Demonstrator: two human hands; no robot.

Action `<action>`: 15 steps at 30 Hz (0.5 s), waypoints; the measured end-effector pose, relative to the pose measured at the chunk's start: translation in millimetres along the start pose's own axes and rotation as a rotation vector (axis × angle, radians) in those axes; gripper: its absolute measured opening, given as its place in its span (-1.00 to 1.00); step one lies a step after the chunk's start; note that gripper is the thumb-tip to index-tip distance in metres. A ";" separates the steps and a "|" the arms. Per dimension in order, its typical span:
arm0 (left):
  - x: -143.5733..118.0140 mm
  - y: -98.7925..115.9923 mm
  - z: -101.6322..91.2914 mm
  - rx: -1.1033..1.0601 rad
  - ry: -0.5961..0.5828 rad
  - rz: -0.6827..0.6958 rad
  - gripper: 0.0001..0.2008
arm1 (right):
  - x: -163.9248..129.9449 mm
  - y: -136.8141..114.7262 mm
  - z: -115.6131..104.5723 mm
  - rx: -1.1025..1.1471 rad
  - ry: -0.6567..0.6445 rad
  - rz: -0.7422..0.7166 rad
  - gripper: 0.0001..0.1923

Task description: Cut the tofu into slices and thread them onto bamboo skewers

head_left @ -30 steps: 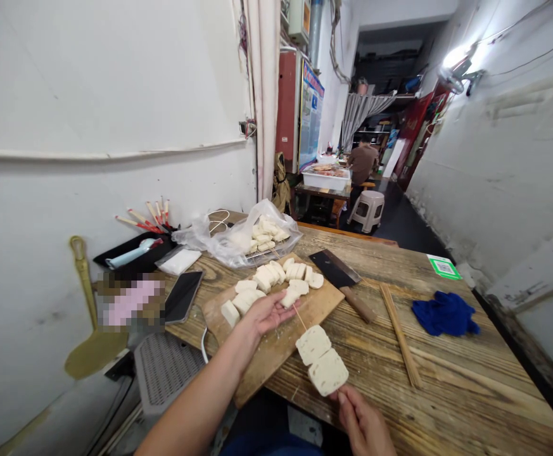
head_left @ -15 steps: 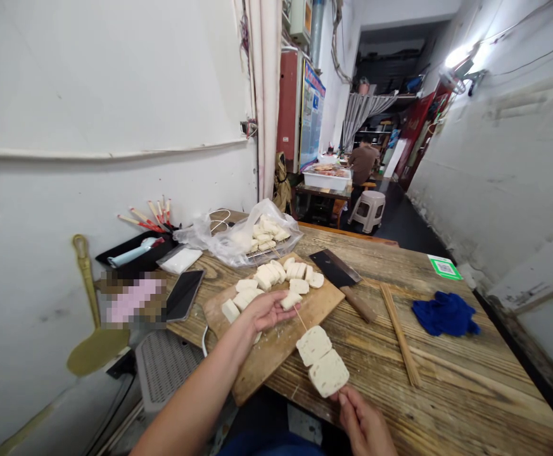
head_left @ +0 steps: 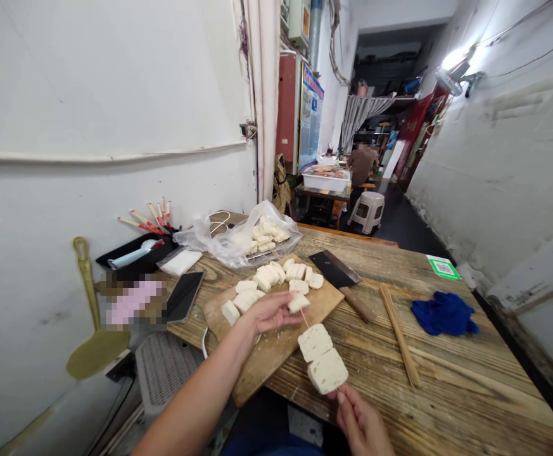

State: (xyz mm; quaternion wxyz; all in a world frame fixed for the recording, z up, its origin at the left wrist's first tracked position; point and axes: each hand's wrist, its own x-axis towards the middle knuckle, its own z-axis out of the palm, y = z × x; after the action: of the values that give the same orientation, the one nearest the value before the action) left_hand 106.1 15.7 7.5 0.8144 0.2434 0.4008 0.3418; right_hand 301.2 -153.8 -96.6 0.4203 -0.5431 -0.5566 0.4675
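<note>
Skewer [head_left: 305, 316] in clenched right hand [head_left: 362, 423] carried two slices [head_left: 321, 359]; left hand [head_left: 270, 312] gripped third slice [head_left: 298, 303] at tip; loose pieces [head_left: 269, 277] remained on board [head_left: 276, 345]

Bare table [head_left: 447, 392] right of board; cleaver [head_left: 341, 277] and sticks [head_left: 400, 332] intervene.

Skewer [head_left: 303, 316]: thin pale wooden stick, tilting up and away over the near edge of the cutting board [head_left: 276, 345], its bare tip pointing at the loose slice.
Threaded slices [head_left: 321, 358]: two white, squarish, flat pieces sitting side by side on the skewer, hanging just off the board's near right corner.
Loose slice [head_left: 298, 303]: small white block, lying tilted above the board's middle, touching the skewer tip.
</note>
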 end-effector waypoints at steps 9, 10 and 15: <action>2.7 -15.9 3.5 -0.130 0.033 0.195 -0.80 | 0.3 -9.8 5.6 -0.008 0.048 -0.016 -0.47; 3.3 -17.0 4.5 -0.127 0.048 0.196 -0.79 | 0.1 -10.5 6.9 -0.006 0.057 -0.012 -0.47; 3.5 -14.4 7.9 -0.091 0.076 0.162 -0.80 | -0.4 -11.9 10.0 0.026 0.075 -0.020 -0.47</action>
State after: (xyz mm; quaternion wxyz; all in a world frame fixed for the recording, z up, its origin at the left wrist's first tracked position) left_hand 119.3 8.0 0.5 0.7785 0.2245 0.3944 0.4336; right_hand 288.9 -154.5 -87.1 0.4523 -0.5492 -0.5399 0.4498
